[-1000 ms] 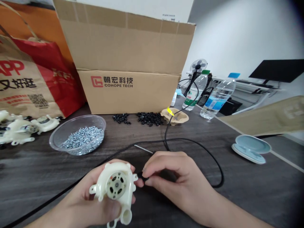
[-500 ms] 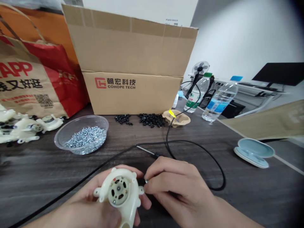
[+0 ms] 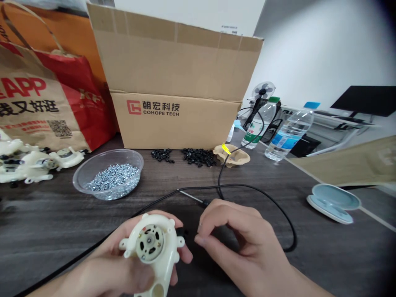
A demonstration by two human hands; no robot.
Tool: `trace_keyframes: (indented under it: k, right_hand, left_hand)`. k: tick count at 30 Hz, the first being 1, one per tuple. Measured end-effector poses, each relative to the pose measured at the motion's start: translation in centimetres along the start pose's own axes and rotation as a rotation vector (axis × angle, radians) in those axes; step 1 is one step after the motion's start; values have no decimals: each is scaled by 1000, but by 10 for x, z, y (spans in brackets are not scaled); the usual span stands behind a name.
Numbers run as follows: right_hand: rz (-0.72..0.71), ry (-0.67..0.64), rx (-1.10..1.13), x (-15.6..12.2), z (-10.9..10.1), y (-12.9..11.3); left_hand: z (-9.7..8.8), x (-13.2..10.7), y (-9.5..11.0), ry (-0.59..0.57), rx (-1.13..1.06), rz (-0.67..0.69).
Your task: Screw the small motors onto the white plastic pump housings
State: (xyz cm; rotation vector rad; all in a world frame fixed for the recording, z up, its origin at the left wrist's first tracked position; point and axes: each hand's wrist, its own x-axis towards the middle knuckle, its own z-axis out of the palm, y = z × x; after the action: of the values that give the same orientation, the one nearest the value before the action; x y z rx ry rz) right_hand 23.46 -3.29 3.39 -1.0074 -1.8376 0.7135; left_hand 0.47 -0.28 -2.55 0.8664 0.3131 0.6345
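Note:
My left hand (image 3: 123, 264) is wrapped around a cream plastic blower housing (image 3: 168, 253) with a round motor (image 3: 150, 243) set in its face. A small black piece (image 3: 180, 232) sticks out at the housing's right side, by my left fingertips. Just right of it and apart from the housing, my right hand (image 3: 241, 239) makes a pinch with thumb and forefinger. A tiny metallic bit, which looks like a screw (image 3: 199, 226), shows at those fingertips; most of it is hidden. Behind my right hand lies a screwdriver-like tool (image 3: 192, 196) with a metal shaft, its handle partly covered.
A clear bowl of screws (image 3: 114, 179) stands at left, with more cream housings (image 3: 35, 165) beyond. Small black parts (image 3: 198, 156) lie before a cardboard box (image 3: 179, 123). A black cable (image 3: 262, 188) loops across the table. Bottles (image 3: 286, 134) and an open case (image 3: 334, 202) are right.
My right hand has drawn back to the right, away from the housing's side, so the black piece shows more. The housing in my left hand has shifted slightly left.

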Motion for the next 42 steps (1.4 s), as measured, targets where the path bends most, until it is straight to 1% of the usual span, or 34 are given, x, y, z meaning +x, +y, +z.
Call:
trace_keyframes:
  k: [2,3,5,6,7,9,11,13,15,17,22,25,29,34,36,39,42]
  right_hand:
    - [180,1,87,2,1,0]
    - [278,-13,166,3,1,0]
    - [447,-40,345,5,1,0]
    - [506,-50,421,6,1,0]
    - [552,-60,477,6,1,0]
    - [614,-94,540,7,1,1]
    - [655,-134,553,7,1,1]
    - [692,-175,557,6,1,2]
    - [719,-214,583,6,1,3]
    - [723,-239,612,6,1,4]
    - [685,-194,621,9,0,7]
    - [690,-194,604,9,0,7]
    - [686,-189,570,8,-1,6]
    - [703,-194,485,7,-2,5]
    - [701,-196,470,6,-1,5]
    - [681,-182,439,5,1,5]
    - [691,-147,404,4,2,5]
  left_hand:
    - [4,-2,2,68,-21,-28]
    - [7,-4,3,106,9,-7]
    - [15,-9,6,195,203,106]
    - [19,-12,8,224,321,161]
    - [21,-14,10,236,426,186]
    - [23,-17,13,221,590,203]
    - [19,-17,12,204,696,231]
    - [13,-15,9,174,757,257]
    - [9,-13,6,139,771,267]
    - [8,-11,5,127,739,253]
    - [19,-12,14,173,593,181]
    - [24,-14,19,192,572,156]
    - [22,-14,15,159,577,152]
    - [18,-15,7,145,719,258]
    - [18,-16,7,126,766,275]
    - [19,-17,8,139,783,257]
    - [18,-15,6,159,740,212]
